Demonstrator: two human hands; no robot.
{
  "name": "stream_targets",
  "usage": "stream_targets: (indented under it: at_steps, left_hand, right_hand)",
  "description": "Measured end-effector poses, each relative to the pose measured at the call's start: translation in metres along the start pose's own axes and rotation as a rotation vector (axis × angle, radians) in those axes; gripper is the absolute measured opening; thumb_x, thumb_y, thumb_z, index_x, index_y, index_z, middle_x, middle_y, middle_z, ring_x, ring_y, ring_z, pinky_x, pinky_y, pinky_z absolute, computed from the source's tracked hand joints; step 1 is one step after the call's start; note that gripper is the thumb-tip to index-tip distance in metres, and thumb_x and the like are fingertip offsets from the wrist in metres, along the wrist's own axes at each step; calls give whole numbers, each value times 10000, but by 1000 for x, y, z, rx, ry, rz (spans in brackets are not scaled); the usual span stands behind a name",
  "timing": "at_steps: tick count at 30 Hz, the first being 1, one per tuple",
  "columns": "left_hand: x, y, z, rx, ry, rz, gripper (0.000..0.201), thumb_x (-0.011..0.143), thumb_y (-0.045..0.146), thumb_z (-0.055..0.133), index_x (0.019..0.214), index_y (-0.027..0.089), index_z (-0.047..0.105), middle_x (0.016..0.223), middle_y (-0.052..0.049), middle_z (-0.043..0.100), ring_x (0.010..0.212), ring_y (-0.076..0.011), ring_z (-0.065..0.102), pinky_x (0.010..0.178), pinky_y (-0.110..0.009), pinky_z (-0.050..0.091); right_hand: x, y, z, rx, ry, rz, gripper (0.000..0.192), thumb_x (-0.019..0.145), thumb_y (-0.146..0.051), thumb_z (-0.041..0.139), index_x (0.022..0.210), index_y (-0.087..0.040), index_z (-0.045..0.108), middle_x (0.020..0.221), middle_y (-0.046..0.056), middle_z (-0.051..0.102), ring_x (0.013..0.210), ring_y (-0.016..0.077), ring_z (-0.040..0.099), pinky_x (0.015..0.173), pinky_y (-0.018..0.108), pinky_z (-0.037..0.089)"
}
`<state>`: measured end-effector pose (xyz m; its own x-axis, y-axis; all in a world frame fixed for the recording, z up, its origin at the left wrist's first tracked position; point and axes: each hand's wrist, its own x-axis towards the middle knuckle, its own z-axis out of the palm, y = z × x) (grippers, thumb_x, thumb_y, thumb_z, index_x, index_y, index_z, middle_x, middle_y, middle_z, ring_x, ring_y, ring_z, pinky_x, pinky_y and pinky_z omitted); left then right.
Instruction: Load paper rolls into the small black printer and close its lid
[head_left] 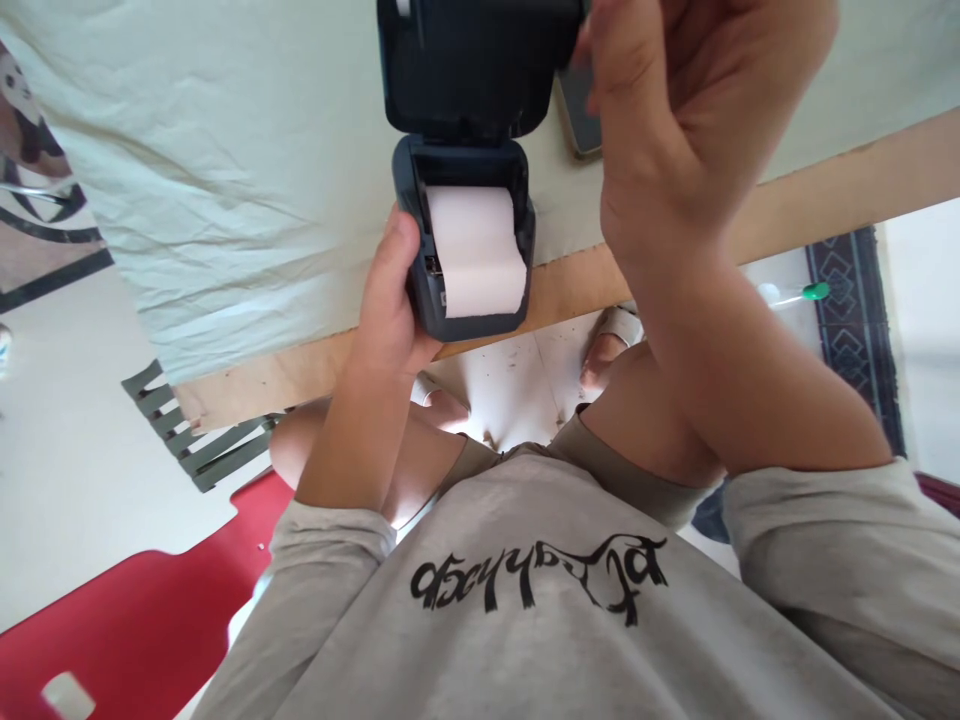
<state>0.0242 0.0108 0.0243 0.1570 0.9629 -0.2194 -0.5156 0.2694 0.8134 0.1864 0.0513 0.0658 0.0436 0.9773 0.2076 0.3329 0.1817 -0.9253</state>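
A small dark thermal printer (529, 250) is held over the table's near edge, its lid (465, 70) swung up. Inside sits a white paper roll (474, 225), its loose end hanging over the front of the body. My left hand (391, 290) grips the printer's left side, thumb along the rim and the other fingers hidden beneath. At the right edge of the raised lid, my right hand (660, 110) is closed with thumb and fingertips against it. Those fingertips are partly out of sight.
A dark phone-like object (581, 115) lies on the table by my right hand. Pale green cloth (247, 180) covers the wooden table (270, 390). A red chair (150, 600) stands at the left, near a green slatted object (202, 440). A patterned mat (851, 320) lies at right.
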Motion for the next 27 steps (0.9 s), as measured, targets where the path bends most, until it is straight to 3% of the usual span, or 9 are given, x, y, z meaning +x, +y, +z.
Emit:
stream_targets:
  at_steps: [3,5,9,11,14,17,20,24,27]
  left_hand:
    - [0,1,1,-13,-1,-30,297,863,461,453,987,255,628,1102,-9,671,1289,-307,420,1014,-451,406]
    - [-1,2,4,-12,-12,-34,300,862,449,461,1047,265,610,1104,-12,669,1291,-303,420,1004,-446,407]
    - [-3,2,9,-28,-8,-10,311,869,438,474,1104,261,575,1060,-14,678,1232,-281,486,965,-427,434]
    - [-3,1,10,-23,0,6,299,877,445,455,1065,256,589,1035,-12,682,1196,-275,515,945,-428,451]
    - [-2,-1,6,18,-10,-10,305,868,478,453,1008,265,620,1056,-11,670,1176,-277,532,914,-417,472]
    - [-2,-2,1,42,-11,-45,335,848,508,479,1003,250,626,1035,-35,669,1166,-278,546,912,-406,479]
    - [-3,-2,0,75,-40,-57,378,847,522,461,1005,223,631,1040,-55,666,1188,-285,531,932,-404,476]
    - [-4,-2,1,58,-13,-55,373,854,519,461,984,214,633,999,-49,689,1201,-290,516,953,-413,468]
    - [-2,-1,1,20,-36,-64,356,876,511,431,998,240,626,1007,-27,693,1172,-273,542,942,-411,480]
  right_hand:
    - [-1,1,1,-82,216,-232,155,858,-322,454,850,-173,495,915,-19,481,729,44,583,721,192,500]
    - [-4,2,1,-186,205,-307,134,850,-289,478,802,-169,516,870,-19,494,660,31,541,653,183,485]
    - [-10,5,0,-518,-162,-482,167,852,-246,428,853,-200,589,867,-9,605,694,101,552,649,253,455]
    - [-10,6,0,-665,-309,-492,199,851,-280,424,915,-235,607,935,-4,629,748,144,572,643,283,432]
    - [-9,5,2,-807,-405,-405,220,804,-342,491,990,-278,589,984,1,632,742,179,568,580,297,392]
    - [-7,0,2,-867,-470,-323,281,740,-367,537,1008,-290,570,885,7,645,682,207,554,550,319,383]
    - [-8,-7,-4,-772,-497,-326,283,708,-303,535,990,-297,562,840,-19,639,657,183,552,582,329,412]
    - [-11,-8,-24,-331,-556,-331,296,683,-236,605,974,-248,554,955,-18,622,695,118,575,522,250,417]
    - [-11,7,-45,13,-518,-242,431,656,-409,686,1033,-260,538,939,7,597,707,120,583,437,218,365]
